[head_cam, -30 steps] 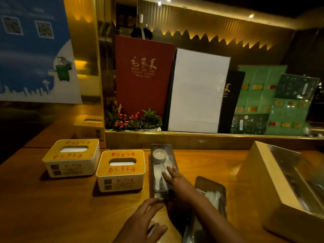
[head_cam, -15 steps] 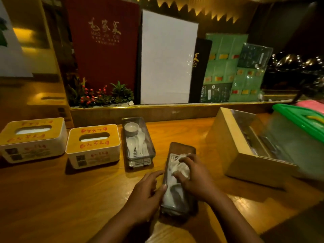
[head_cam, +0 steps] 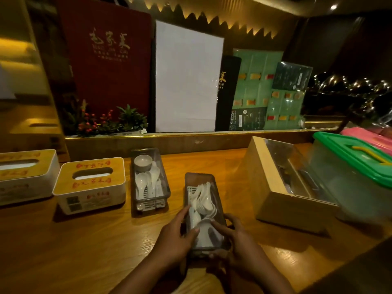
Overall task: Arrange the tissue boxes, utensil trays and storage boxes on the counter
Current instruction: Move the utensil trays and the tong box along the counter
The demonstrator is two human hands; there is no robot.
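Two hands now clamp the second utensil tray [head_cam: 203, 211]
Left hand [head_cam: 174, 236] and right hand [head_cam: 235, 238] have slid down to pinch its near end; it sits askew, right of the placed tray [head_cam: 149, 183], not yet aligned

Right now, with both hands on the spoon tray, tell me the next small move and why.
Probably slide the near utensil tray forward and left, beside the far utensil tray. Both the left hand and right hand flank it, and it sits nearer than the row of tissue boxes.
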